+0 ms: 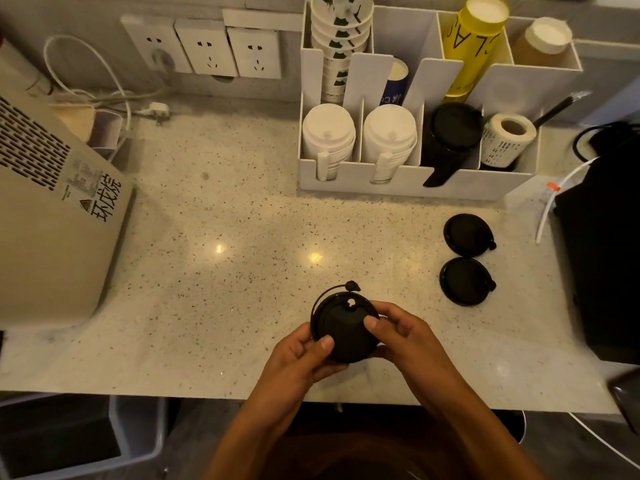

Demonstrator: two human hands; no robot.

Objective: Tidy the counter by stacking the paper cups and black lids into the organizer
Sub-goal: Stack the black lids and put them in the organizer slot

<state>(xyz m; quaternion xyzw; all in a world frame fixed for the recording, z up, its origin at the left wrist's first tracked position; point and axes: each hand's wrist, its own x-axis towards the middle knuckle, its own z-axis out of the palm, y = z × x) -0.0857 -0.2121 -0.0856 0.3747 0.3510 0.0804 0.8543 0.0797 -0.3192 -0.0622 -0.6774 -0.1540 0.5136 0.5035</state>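
The left hand and right hand both grip a round black plastic lid. The beige appliance bears a label reading "环戊烷".

Both hands grip black lid stack; two lids on counter.

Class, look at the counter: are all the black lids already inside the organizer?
No: two black lids lie on the counter, and both hands hold another.
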